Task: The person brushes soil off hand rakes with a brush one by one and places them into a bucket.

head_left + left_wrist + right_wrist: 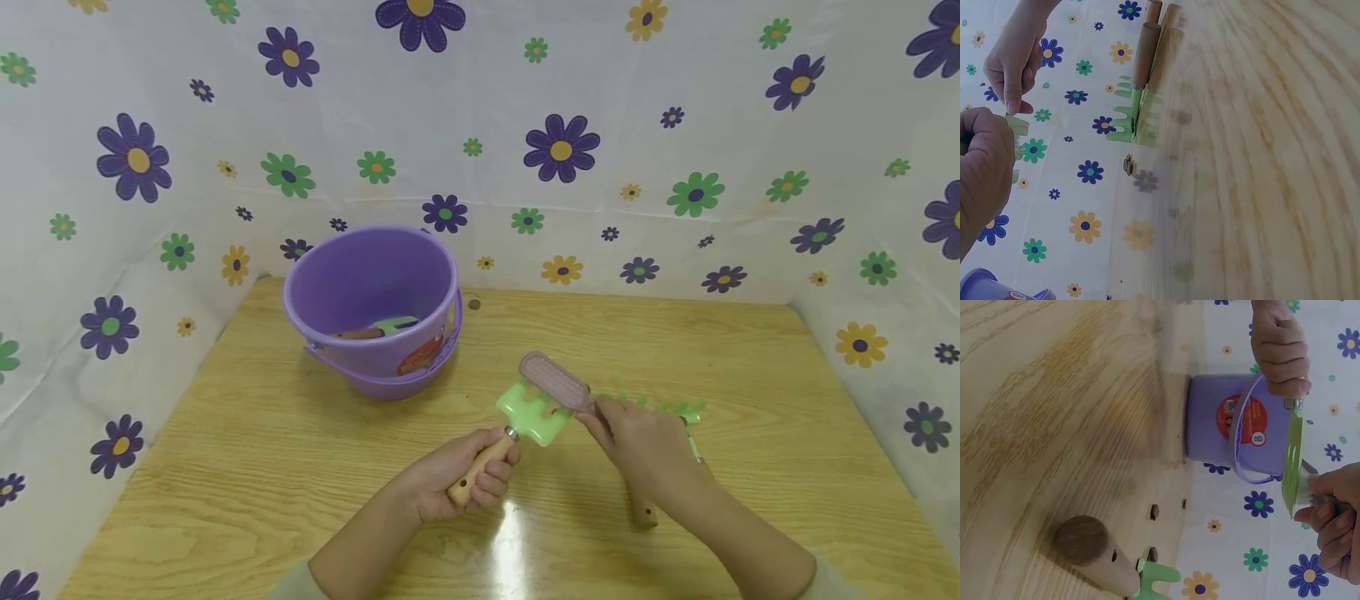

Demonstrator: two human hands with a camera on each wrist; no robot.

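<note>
Wood tbl (247, 467); L fingers (493, 483) grip green fork (527, 422) by hndl (474, 477), head (542, 429) beyond them; R fingers (1335, 536) hold brush (557, 382) over tines (512, 400).

The bench (225, 467) has a yellowish top with a wood grain, and it is shiny, with a bright patch of reflected light at the near side. A purple bucket (360, 358) stands upright on it, at the back and toward the left. On the right part lie green garden tools (684, 412) with wooden handles (642, 504), close together and partly hidden in the head view. A small brown piece (474, 304) lies just beside the bucket, near the back edge.
</note>
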